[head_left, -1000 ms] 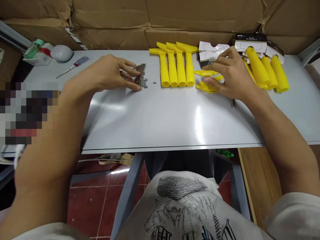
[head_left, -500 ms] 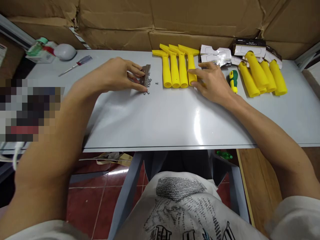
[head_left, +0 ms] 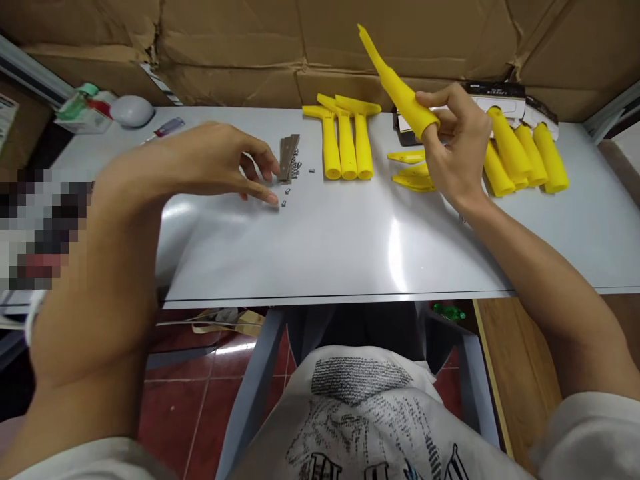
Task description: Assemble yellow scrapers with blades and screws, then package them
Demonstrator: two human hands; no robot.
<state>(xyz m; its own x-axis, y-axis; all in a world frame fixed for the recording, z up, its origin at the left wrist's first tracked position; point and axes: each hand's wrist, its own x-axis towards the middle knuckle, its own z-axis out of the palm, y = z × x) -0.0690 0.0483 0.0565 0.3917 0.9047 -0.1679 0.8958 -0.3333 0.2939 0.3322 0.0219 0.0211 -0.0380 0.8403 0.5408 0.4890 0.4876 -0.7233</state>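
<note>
Pinched near its round end by the right hand [head_left: 456, 148], a yellow plastic handle [head_left: 400, 90] points its long axis toward eleven o'clock. Metal plates [head_left: 287, 159] and screws [head_left: 295, 167] lie at that hand's nine o'clock, nearer the left hand [head_left: 227, 160], whose fingers stand parted, empty; whether they touch the plates is unclear.

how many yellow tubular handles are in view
At least 8 yellow tubular handles: three side by side on the table, one held in the right hand, and four in the cluster farther right. Others may be hidden beneath the cluster.
</note>
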